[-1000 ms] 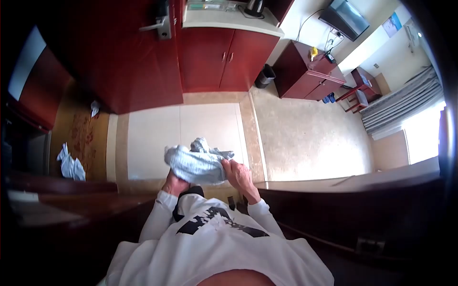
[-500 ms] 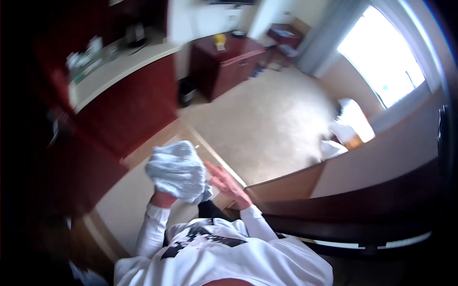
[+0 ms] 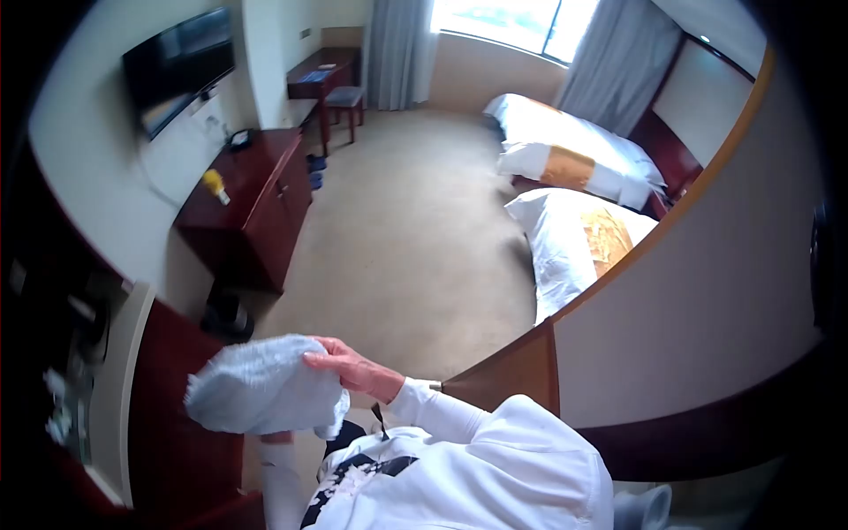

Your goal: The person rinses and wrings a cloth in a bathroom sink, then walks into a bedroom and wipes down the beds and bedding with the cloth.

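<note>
Beige floor runs off toward two beds on my feed. I've got the pale cloth up in front of the torso, its right-hand edge pinched in my right hand; left hand's hidden behind it, only the wrist showing, so can't tell that grip. I'd pinch lightly and spread the fabric so it doesn't bunch. Dark bin by the cabinet: contents unreadable.

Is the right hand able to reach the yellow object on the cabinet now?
Probably not: the right hand pinches the pale cloth, and the yellow object looks well beyond it, on the cabinet.
</note>
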`<action>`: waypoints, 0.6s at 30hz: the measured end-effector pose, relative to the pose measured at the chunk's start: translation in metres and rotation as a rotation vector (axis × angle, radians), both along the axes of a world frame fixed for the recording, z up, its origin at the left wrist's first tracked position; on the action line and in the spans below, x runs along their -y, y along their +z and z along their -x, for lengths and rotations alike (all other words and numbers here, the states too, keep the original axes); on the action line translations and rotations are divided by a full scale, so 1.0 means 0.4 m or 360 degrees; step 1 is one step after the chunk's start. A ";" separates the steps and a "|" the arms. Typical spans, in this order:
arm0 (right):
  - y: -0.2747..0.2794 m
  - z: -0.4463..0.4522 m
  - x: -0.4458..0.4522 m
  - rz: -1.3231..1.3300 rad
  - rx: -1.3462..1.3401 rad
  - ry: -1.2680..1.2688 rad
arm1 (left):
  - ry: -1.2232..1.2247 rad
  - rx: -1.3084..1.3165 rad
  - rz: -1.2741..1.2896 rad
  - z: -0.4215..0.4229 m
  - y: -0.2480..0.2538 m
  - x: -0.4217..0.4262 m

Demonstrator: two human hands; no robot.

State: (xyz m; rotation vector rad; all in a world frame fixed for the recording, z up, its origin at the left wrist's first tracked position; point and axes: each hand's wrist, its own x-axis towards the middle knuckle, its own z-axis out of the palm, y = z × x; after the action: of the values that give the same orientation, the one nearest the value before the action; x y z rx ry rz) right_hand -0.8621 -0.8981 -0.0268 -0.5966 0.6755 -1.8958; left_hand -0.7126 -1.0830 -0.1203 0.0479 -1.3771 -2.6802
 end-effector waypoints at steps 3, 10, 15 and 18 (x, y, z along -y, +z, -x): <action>-0.055 0.112 -0.017 -0.0314 -0.0226 -0.0344 | -0.0150 0.0234 0.0693 0.096 -0.260 0.012; -0.130 0.377 -0.093 -0.0564 -0.0164 -0.1169 | -0.0879 0.0387 0.0201 0.371 -0.298 0.181; -0.086 0.567 -0.150 -0.0574 -0.0024 -0.1640 | -0.1048 0.0640 0.1091 0.713 -0.237 0.270; -0.067 0.645 -0.180 -0.0653 -0.0125 -0.1883 | -0.1343 0.0490 -0.0188 0.923 -0.214 0.249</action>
State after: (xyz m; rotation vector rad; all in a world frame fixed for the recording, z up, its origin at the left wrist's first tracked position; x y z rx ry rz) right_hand -1.1203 -0.8261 -0.0535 0.0681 1.6611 -2.6501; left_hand -1.0819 -1.1825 -0.2059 -0.1510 -1.5805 -3.5687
